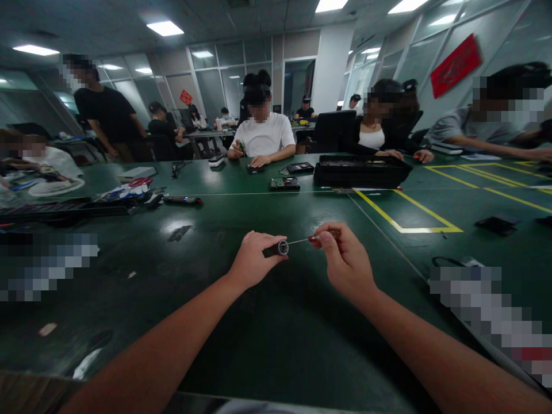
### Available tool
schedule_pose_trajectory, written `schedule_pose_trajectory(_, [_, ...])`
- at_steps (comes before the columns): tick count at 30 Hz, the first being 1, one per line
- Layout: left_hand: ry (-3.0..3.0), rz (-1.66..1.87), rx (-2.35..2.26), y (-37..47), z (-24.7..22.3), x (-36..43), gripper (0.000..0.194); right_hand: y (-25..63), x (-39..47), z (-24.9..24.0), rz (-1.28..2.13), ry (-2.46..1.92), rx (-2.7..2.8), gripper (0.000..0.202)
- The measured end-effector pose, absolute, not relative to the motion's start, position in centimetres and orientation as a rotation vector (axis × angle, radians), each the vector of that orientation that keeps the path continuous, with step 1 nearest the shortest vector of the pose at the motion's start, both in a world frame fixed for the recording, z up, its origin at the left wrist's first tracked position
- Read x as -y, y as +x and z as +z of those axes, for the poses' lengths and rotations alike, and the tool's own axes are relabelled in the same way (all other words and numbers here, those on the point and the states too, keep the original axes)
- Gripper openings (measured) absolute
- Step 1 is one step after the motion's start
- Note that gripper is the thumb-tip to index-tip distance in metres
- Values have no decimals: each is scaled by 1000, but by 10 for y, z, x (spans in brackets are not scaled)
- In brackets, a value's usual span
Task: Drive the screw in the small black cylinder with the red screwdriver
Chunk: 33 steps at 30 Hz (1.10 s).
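Above the green bench [259,345], the left hand [253,256] grips a dark tube [279,248] and the right hand [348,260] grasps a screwdriver [312,238], its tip at the tube's ringed end, work seemingly under way, though how much remains cannot be told.

Dark green worktop [267,345] is carrying yellow lines [431,230] at right
Mid-frame, a black cylinder [272,250] is showing a grey rim, a screwdriver [312,238] some red; a poster [456,65] is showing red, upper right.
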<state>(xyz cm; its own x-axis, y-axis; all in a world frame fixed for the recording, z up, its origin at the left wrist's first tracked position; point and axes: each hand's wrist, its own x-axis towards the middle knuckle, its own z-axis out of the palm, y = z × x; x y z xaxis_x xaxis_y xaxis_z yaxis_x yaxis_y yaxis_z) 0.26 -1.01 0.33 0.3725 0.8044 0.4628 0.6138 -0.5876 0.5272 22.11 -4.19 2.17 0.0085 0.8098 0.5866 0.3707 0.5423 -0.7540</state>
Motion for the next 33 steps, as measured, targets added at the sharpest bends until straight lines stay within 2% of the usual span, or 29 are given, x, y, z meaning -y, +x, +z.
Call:
schedule_pose_trajectory(8, [2375, 998, -1282, 3, 2, 11, 38, 220, 43, 25, 252, -1089, 1692, 17])
schedule_pose_trajectory(33, [2383, 926, -1311, 4, 4, 11, 40, 218, 45, 29, 224, -1082, 1808, 17])
